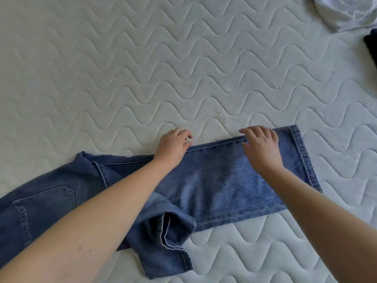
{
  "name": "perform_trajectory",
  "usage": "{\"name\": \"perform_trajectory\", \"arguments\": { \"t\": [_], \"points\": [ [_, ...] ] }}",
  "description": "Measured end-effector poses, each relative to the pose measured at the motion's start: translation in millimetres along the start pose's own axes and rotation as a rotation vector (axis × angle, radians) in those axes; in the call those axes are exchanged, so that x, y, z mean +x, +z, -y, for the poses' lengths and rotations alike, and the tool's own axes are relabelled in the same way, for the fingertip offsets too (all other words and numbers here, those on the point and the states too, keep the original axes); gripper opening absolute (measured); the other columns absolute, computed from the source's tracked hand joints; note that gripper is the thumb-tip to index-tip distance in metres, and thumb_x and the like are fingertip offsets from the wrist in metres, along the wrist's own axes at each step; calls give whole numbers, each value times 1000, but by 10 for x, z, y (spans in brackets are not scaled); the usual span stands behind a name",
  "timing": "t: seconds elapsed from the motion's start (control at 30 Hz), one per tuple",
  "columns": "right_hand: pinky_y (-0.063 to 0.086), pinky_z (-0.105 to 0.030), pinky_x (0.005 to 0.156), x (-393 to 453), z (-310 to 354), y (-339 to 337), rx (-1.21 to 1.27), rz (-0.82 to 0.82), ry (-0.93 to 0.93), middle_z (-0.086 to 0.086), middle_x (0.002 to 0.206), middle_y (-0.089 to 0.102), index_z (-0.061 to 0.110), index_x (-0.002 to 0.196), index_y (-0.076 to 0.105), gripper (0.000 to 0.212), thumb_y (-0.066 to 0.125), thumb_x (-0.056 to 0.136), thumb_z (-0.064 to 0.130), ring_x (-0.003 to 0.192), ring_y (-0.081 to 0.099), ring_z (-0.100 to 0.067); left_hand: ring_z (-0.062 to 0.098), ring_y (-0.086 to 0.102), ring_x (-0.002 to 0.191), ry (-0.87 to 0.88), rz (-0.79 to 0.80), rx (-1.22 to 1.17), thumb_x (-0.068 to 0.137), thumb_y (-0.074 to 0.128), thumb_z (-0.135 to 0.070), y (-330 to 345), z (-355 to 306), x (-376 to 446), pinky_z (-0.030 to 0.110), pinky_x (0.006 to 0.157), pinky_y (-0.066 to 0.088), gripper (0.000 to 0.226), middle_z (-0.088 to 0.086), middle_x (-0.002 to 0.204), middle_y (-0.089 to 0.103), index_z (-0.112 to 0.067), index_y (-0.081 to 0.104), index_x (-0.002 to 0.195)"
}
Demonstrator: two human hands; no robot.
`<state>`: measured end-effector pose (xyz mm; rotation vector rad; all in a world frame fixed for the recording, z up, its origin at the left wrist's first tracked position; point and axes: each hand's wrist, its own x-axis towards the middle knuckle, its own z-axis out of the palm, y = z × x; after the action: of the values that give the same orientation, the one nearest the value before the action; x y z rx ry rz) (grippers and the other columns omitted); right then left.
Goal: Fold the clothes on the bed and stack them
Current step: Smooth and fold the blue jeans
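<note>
**Jeans laid out on the bed, both hands on the far edge of a leg**

We see the blue jeans [214, 180] lying across the near part of the bed [142, 68], waist and back pocket to the left, legs running right. One leg lies flat, its hem at the right end. The other leg is bunched and twisted at near centre, hem curled over, so the pair is not yet squared up.

Left hand [173, 146] sits at the far edge of the flat leg, around mid-length, fingers curled at the seam; we read it as pinching the edge, though the fingertips are partly hidden. Right hand [263, 148] lies further right on the same edge, near the hem, fingers fairly straight and spread on the denim, pressing rather than gripping. Two hands spaced along one edge probably serve to pull the leg straight and smooth it before a fold.

We judge the task early for this item: legs not aligned, no fold made. The bunched near leg likely needs flattening first, or the fold will come out lumpy.

Far right corner: a pale crumpled garment [344, 11], and a dark cloth item [371, 48] cut by the right edge, both well apart from the jeans. Whether either is folded we cannot tell.
</note>
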<state>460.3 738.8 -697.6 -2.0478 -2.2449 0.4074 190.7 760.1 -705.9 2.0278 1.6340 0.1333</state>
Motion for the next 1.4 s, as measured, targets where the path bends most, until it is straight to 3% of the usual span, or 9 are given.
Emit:
{"name": "perform_trajectory", "arguments": {
  "t": [0.17, 0.33, 0.47, 0.63, 0.83, 0.97, 1.07, 1.17, 1.4],
  "points": [
    [36, -42, 96, -7, 1061, 301, 167, 75, -162, -4, 109, 68, 16, 115, 68, 32, 69, 83, 12, 109, 59, -30, 27, 60, 94, -79, -54, 95, 96, 58, -21, -462, 895, -366, 40, 81, 44, 13, 3, 101, 67, -13, 67, 101],
    [27, -34, 103, 18, 1927, 549, 236, 217, -212, 2, 127, 60, 23, 131, 58, 37, 58, 94, 25, 123, 48, -22, 25, 58, 107, -244, 42, 249, 96, 57, -33, -861, 1787, -781, 36, 88, 37, 22, -1, 114, 65, -21, 66, 112],
    [24, -35, 107, 67, 2410, 709, 231, 323, -199, 3, 136, 53, 26, 139, 48, 42, 51, 98, 35, 128, 41, -22, 22, 56, 112, -216, 130, 303, 88, 65, -45, -1089, 2183, -875, 33, 90, 34, 29, -5, 117, 63, -27, 66, 110],
    [32, -38, 99, 176, 2841, 814, 202, 348, -126, -2, 124, 57, 23, 128, 55, 38, 50, 97, 44, 118, 46, -26, 19, 57, 110, -173, 250, 301, 83, 71, -42, -1250, 2477, -871, 32, 92, 36, 23, -8, 111, 64, -30, 66, 103],
    [36, -38, 96, 331, 3217, 874, 195, 424, -93, 0, 115, 61, 22, 115, 59, 42, 54, 91, 56, 112, 50, -25, 26, 58, 102, -182, 139, 165, 90, 66, -28, -1195, 2683, -962, 33, 84, 40, 12, 2, 103, 69, -18, 70, 96],
    [39, -37, 93, 450, 3258, 873, 154, 503, -58, -2, 111, 63, 22, 107, 62, 33, 65, 87, 48, 107, 55, -25, 26, 61, 91, -227, 101, 30, 90, 66, -26, -1186, 2762, -1023, 36, 80, 45, 15, 5, 95, 70, -12, 70, 92],
    [45, -32, 77, 482, 3196, 864, 241, 536, -3, -1, 99, 66, 21, 93, 64, 25, 71, 84, 43, 94, 59, -24, 22, 60, 87, -261, 118, -51, 92, 65, -26, -1190, 2790, -1039, 35, 77, 47, 15, 3, 92, 69, -12, 69, 92],
    [36, -30, 60, 439, 3152, 873, 318, 463, 26, 2, 80, 61, 23, 80, 61, 21, 70, 84, 41, 81, 58, -24, 18, 60, 85, -262, 156, -129, 95, 60, -26, -1211, 2798, -1046, 31, 74, 43, 13, -1, 90, 68, -16, 64, 89],
    [41, -35, 65, 444, 2979, 851, 171, 411, -91, -6, 87, 66, 16, 91, 60, 34, 59, 91, 50, 83, 59, -30, 22, 61, 74, -299, 108, -136, 92, 63, -37, -1243, 2807, -1100, 38, 69, 48, 21, 2, 77, 66, -18, 62, 82]
  ]
}}
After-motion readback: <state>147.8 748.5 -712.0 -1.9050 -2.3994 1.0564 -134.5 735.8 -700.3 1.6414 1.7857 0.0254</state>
